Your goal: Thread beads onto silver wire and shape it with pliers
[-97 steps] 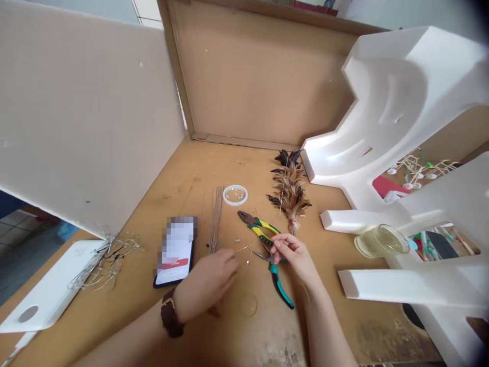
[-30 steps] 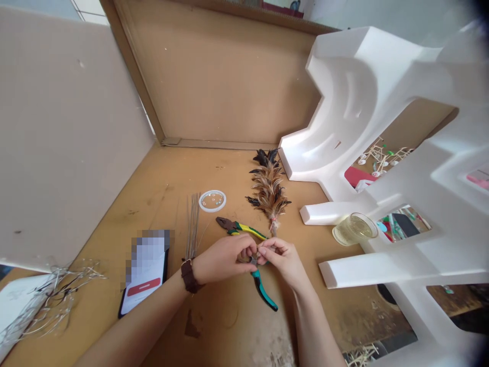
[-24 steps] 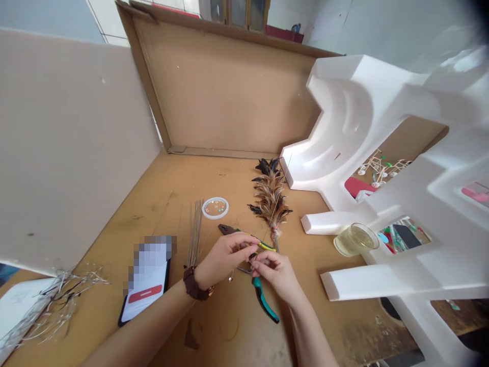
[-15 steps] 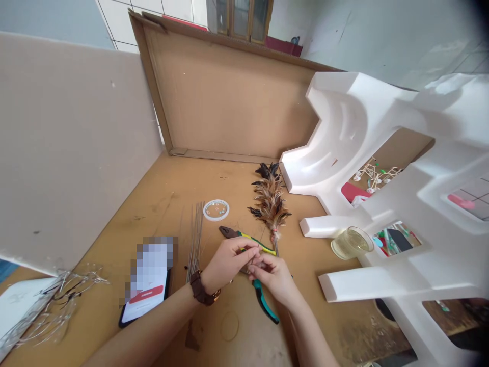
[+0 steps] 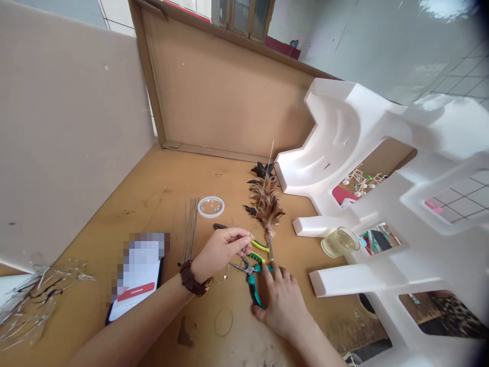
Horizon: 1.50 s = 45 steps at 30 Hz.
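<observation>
My left hand (image 5: 221, 250), with a brown watch (image 5: 194, 279) on the wrist, pinches a thin wire (image 5: 262, 196) between thumb and fingertips. The wire rises over the feather duster (image 5: 263, 196); its lower part curves below the hand, where a tiny bead (image 5: 225, 278) shows. My right hand (image 5: 284, 300) lies with fingers apart at the teal-handled pliers (image 5: 252, 288), touching the handles but not closed round them. Yellow-and-green-handled pliers (image 5: 260, 246) lie partly hidden behind my left hand.
Left of my hands are a bundle of straight wires (image 5: 190, 229), a round dish of beads (image 5: 211, 207) and a phone (image 5: 137, 280). Wire scraps (image 5: 42, 300) lie far left. A glass of pale liquid (image 5: 340, 241) stands right, beside a large white foam piece (image 5: 382, 219). Cardboard (image 5: 229, 97) rises behind.
My right hand has left the wire, moved down and right, and spread over the teal-handled pliers. My left hand keeps the wire, which now points up. The camera view has shifted slightly.
</observation>
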### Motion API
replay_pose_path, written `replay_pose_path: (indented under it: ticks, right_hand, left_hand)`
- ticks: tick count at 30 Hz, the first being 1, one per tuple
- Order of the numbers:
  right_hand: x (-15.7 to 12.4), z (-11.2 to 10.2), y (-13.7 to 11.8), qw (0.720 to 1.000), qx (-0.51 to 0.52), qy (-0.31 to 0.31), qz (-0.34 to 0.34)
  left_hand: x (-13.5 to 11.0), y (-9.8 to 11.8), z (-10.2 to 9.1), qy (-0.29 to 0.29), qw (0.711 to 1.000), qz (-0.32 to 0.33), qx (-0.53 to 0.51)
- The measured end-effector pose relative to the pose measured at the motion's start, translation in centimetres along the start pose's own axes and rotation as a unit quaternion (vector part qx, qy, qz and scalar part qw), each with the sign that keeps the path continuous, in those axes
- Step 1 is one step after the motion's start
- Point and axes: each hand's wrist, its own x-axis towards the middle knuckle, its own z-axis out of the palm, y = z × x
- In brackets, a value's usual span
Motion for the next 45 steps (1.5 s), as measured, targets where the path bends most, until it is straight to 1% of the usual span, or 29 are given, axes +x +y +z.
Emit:
replay_pose_path:
  ticks: [3,6,8,9,11,12,13,14,16,17,18,19,22,25,26,27,28,31,32,33,34,35,38,40,45]
  right_hand:
    - [0.5,0.1,-0.6,0.998,-0.059,-0.007,-0.016]
    - [1.1,-0.2,-0.4,0.998,-0.059,-0.022,-0.027]
    - [1.3,-0.5,0.1,0.999,-0.012,-0.034,-0.022]
    - [1.4,-0.7,0.4,0.999,0.029,-0.037,-0.018]
    - [1.4,-1.3,1.4,0.986,0.156,-0.051,-0.017]
    - [1.3,-1.7,1.9,0.969,0.238,-0.061,-0.019]
    - [1.3,-2.2,2.4,0.943,0.323,-0.078,-0.019]
    - [1.2,-2.7,2.8,0.909,0.404,-0.101,-0.018]
    - [1.2,-3.8,3.3,0.829,0.538,-0.150,-0.024]
    - [1.2,-4.4,3.4,0.794,0.584,-0.167,-0.029]
    - [1.2,-4.8,3.5,0.768,0.615,-0.175,-0.033]
    - [1.2,-5.1,3.4,0.753,0.633,-0.179,-0.036]
    - [1.0,-5.6,3.2,0.733,0.653,-0.186,-0.042]
    - [0.7,-5.7,3.2,0.692,0.686,-0.221,-0.044]
    - [0.6,-5.8,3.2,0.684,0.692,-0.227,-0.043]
    - [0.5,-6.0,3.3,0.688,0.689,-0.226,-0.043]
    - [0.5,-6.3,3.5,0.702,0.676,-0.219,-0.043]
    - [0.6,-7.6,3.8,0.765,0.614,-0.187,-0.057]
    - [0.8,-8.0,3.9,0.778,0.598,-0.182,-0.062]
    - [0.9,-8.3,4.0,0.785,0.588,-0.183,-0.065]
    - [1.1,-8.5,4.1,0.785,0.586,-0.190,-0.066]
    - [1.3,-8.7,4.2,0.779,0.589,-0.203,-0.066]
    - [1.8,-8.6,4.4,0.743,0.615,-0.255,-0.070]
    - [2.1,-8.5,4.5,0.727,0.626,-0.270,-0.080]
    - [2.7,-8.6,4.3,0.731,0.616,-0.277,-0.095]
  left_hand:
    - [-0.2,0.0,0.0,-0.018,1.000,0.007,0.005]
    - [-0.3,-0.1,0.0,-0.038,0.999,0.013,0.006]
    - [-0.5,0.1,-0.1,-0.051,0.999,0.010,-0.001]
    - [-0.6,0.4,-0.2,-0.055,0.998,0.008,-0.005]
    - [-1.1,1.3,-0.5,-0.062,0.998,0.009,-0.013]
    - [-1.4,1.8,-0.7,-0.064,0.998,0.012,-0.016]
    - [-1.7,2.3,-0.9,-0.065,0.998,0.018,-0.016]
    - [-1.9,2.7,-1.1,-0.066,0.997,0.023,-0.015]
    - [-2.2,3.3,-1.4,-0.063,0.998,0.029,-0.011]
    - [-2.3,3.3,-1.5,-0.062,0.998,0.028,-0.010]
    - [-2.3,3.2,-1.5,-0.062,0.998,0.026,-0.010]
    - [-2.2,3.1,-1.5,-0.065,0.998,0.022,-0.010]
    - [-1.7,2.4,-1.4,-0.073,0.997,0.011,-0.024]
    - [-1.2,2.0,-1.4,-0.064,0.997,0.005,-0.039]
    - [-1.1,2.0,-1.5,-0.059,0.998,0.003,-0.039]
    - [-1.1,2.0,-1.5,-0.055,0.998,0.000,-0.035]
    - [-1.0,2.0,-1.5,-0.055,0.998,-0.003,-0.029]
    - [-0.9,1.9,-1.5,-0.071,0.997,-0.006,-0.003]
    - [-0.9,1.8,-1.5,-0.077,0.997,-0.006,0.003]
    - [-0.9,1.7,-1.5,-0.082,0.997,-0.006,0.007]
    - [-1.0,1.6,-1.5,-0.085,0.996,-0.008,0.008]
    - [-1.0,1.6,-1.4,-0.087,0.996,-0.010,0.009]
    - [-1.1,1.5,-1.2,-0.101,0.995,-0.023,0.012]
    - [-1.1,1.4,-0.9,-0.112,0.993,-0.035,0.010]
    - [-0.9,0.6,-0.1,-0.144,0.988,-0.051,0.011]
